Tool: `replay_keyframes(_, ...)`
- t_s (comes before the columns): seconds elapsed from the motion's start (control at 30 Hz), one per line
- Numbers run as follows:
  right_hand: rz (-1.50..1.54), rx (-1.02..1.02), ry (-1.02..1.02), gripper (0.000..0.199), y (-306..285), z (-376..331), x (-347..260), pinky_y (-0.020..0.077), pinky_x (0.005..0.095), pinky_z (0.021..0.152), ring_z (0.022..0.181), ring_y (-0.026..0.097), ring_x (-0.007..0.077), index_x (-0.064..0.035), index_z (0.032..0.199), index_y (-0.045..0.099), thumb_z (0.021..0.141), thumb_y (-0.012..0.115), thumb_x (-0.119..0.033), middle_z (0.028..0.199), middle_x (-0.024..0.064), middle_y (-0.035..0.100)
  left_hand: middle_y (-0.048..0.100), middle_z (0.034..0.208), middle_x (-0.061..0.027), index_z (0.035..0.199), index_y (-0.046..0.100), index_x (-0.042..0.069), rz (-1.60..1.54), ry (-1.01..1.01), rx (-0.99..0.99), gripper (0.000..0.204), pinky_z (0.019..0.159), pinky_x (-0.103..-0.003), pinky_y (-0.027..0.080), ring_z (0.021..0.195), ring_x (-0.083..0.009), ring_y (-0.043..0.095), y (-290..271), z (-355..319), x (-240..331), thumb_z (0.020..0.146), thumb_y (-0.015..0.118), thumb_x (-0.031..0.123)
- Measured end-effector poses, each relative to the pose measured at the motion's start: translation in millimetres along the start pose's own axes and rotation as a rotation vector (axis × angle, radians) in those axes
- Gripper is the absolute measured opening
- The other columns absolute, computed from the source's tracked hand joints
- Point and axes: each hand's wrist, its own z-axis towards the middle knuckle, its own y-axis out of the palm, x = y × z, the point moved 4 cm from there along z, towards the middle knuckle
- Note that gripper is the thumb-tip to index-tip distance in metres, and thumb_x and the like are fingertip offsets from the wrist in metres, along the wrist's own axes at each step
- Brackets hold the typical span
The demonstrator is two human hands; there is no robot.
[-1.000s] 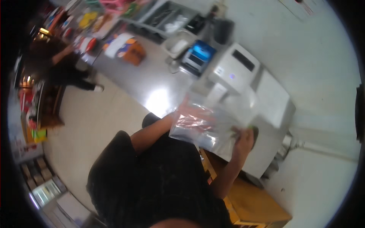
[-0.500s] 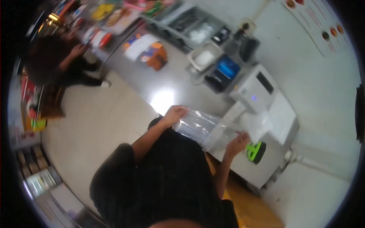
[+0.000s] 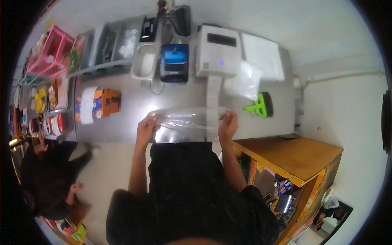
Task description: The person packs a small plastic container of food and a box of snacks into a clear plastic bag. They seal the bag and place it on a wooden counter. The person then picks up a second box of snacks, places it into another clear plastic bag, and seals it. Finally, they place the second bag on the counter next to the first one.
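Note:
My left hand (image 3: 145,126) and my right hand (image 3: 228,124) each pinch one end of a clear plastic bag (image 3: 185,119), stretched flat between them just above the near edge of a steel counter (image 3: 130,108). The bag looks empty. Behind it a strip of white paper hangs down from a white label printer (image 3: 216,51).
On the counter are a green brush (image 3: 260,105), a black and blue device (image 3: 174,63), a metal tub (image 3: 143,61), an orange and white package (image 3: 98,104), and trays and a pink basket (image 3: 49,53) at far left. A wooden cabinet (image 3: 290,157) stands right. Another person (image 3: 49,175) crouches at lower left.
The view has swung so the counter lies straight ahead. The bag, earlier held up and slack near the printer, is now pulled flat and low over the counter's front edge.

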Motion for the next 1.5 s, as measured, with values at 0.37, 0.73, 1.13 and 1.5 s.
replay_keyframes(0.37,-0.212,-0.228,-0.078,0.014,-66,225,75,0.0490,0.0301,0.069,0.076,0.064,0.0139,-0.0009,0.098,0.060,0.096,0.054,-0.013,0.084,0.0069,0.069,0.069,0.093,-0.0125,0.102,0.062,-0.005,-0.033,0.130,0.041,0.015,0.081,-0.029,0.052,0.090,-0.0179,0.066,221,-7,33,0.095,0.056,0.008)
replay_keyframes(0.73,0.521,-0.281,0.245,0.012,-77,274,114,0.0460,0.0244,0.062,0.066,0.054,0.0094,-0.0001,0.102,0.056,0.096,0.047,-0.006,0.073,0.0019,0.055,0.057,0.092,-0.0049,0.106,0.051,0.007,-0.284,0.303,0.320,0.010,0.072,-0.030,0.050,0.081,-0.0136,0.056,281,18,48,0.097,0.049,0.011)
replay_keyframes(1.13,0.359,-0.435,0.306,0.027,-62,182,107,0.0413,0.0190,0.055,0.066,0.050,0.0041,-0.0069,0.124,0.059,0.099,0.050,-0.014,0.083,-0.0036,0.058,0.059,0.091,-0.0049,0.105,0.060,0.006,-0.417,-0.304,0.464,0.054,0.055,-0.027,0.034,0.072,-0.0141,0.049,233,-7,-49,0.093,0.032,0.050)
replay_keyframes(1.5,0.448,-0.432,0.322,0.023,-28,123,104,0.0350,0.0214,0.050,0.056,0.042,0.0069,-0.0020,0.111,0.056,0.100,0.042,-0.017,0.067,-0.0013,0.047,0.060,0.071,0.0004,0.102,0.067,0.001,0.523,0.413,0.724,0.026,0.058,-0.023,0.043,0.063,-0.0055,0.052,172,-59,83,0.100,0.051,0.021)
